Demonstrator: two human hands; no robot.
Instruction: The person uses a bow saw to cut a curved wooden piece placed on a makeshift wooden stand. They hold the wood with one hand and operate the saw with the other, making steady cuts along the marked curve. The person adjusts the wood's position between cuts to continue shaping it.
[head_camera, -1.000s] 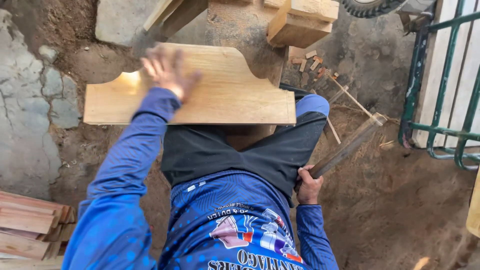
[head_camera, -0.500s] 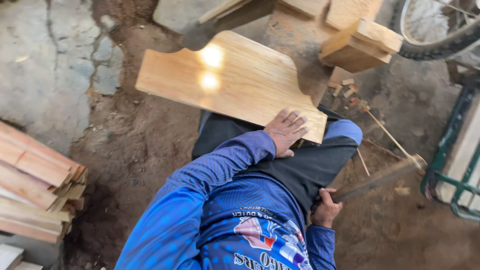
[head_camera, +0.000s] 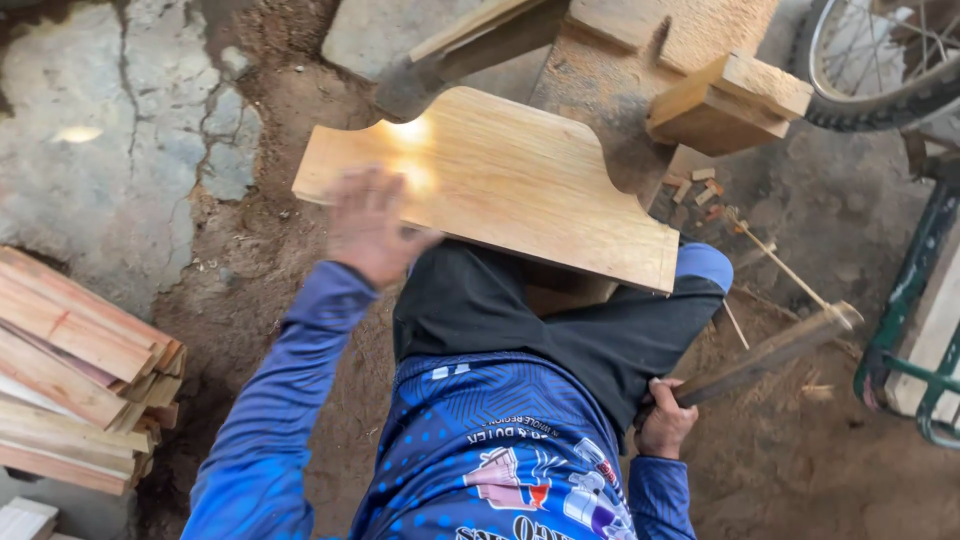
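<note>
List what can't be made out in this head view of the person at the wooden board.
- Left hand: motion-blurred; contact with the wooden board unclear.
- Board's near edge: partly hidden behind the knee.
- Right hand: grips a long tool; its far end too dim to identify.
- Bicycle wheel: cut off by the frame's top and right edges.
- Stacked planks: cut off at the left edge.

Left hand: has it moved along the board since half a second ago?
Yes. The left hand has swept from the end of the wooden board over the knee to its opposite end, near the cracked concrete slab. It shows motion blur.
</note>
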